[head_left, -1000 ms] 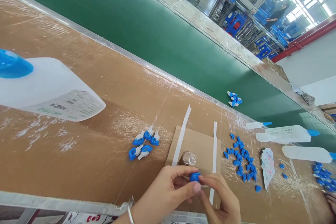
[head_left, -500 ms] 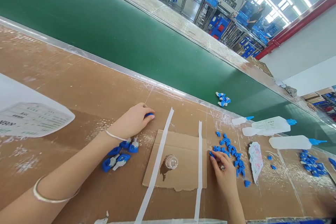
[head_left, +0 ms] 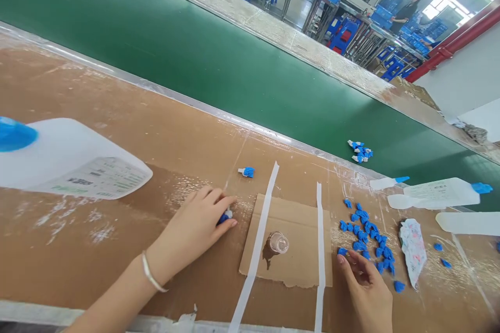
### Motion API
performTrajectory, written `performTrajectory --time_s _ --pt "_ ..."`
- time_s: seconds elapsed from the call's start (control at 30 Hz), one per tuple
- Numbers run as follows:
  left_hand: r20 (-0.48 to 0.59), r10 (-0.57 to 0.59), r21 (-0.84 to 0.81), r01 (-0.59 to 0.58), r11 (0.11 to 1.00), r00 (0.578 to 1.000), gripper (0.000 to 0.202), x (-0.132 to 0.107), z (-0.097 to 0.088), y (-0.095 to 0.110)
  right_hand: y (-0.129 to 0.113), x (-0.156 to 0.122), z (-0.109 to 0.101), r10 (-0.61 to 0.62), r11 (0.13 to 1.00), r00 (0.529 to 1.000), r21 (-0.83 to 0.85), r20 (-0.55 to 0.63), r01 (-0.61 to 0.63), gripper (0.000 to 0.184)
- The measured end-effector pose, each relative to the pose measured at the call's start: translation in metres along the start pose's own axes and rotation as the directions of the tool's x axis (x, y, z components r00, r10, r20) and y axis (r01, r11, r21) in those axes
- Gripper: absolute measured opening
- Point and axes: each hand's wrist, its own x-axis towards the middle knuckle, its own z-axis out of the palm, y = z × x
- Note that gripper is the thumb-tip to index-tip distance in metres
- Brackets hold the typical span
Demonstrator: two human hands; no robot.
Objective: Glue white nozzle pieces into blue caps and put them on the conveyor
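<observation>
My left hand (head_left: 199, 221) is low over the table, its thumb and fingers closed around a blue-and-white plastic part (head_left: 225, 215), which they partly hide. A similar blue-and-white part (head_left: 247, 171) lies on the table just beyond that hand. At the right, my right hand (head_left: 367, 283) pinches a small blue piece (head_left: 342, 251) at its thumb and fingertip. Several loose blue pieces (head_left: 363, 237) are scattered beside it. Between my hands, a small clear cup (head_left: 278, 243) stands on a cardboard sheet (head_left: 297, 270) held by two white tape strips.
A large white bottle with a blue cap (head_left: 78, 156) is at the left. Further right lie a crumpled whitish scrap (head_left: 413, 252) and white squeeze bottles (head_left: 441, 192) with blue tips. Behind the table runs a green belt (head_left: 219, 73) carrying several blue-and-white parts (head_left: 360, 151).
My left hand has let go of a blue-and-white part on the table, drawn back toward me and closed on another. My right hand stays by the blue pieces. The view has shifted.
</observation>
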Motion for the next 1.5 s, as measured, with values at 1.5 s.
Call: performTrajectory --time_s 1.5 --pt "-0.110 0.409 0.175 -0.387 0.905 0.906 0.018 -0.005 0.006 -0.003 -0.007 0.018 -0.019 -0.355 0.928 0.892 -0.006 0.279 0.372 0.032"
